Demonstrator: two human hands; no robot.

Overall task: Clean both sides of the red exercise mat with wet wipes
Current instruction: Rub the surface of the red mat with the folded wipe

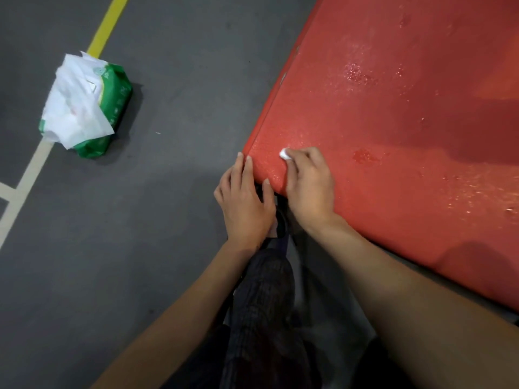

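The red exercise mat [393, 136] fills the right half of the view, its surface glistening with wet streaks and droplets. My right hand [309, 186] lies on the mat's near corner with its fingers curled round a small balled white wet wipe [284, 153], only a bit of which shows. My left hand [245, 203] rests at the same corner, straight fingers touching the mat's edge and the thumb on top of the mat.
A green pack of wet wipes [87, 108] lies on the grey floor at the left, with loose white wipes piled on it. Yellow and beige lines [108, 23] cross the floor there. My dark trouser leg and shoe [266, 290] sit below the hands.
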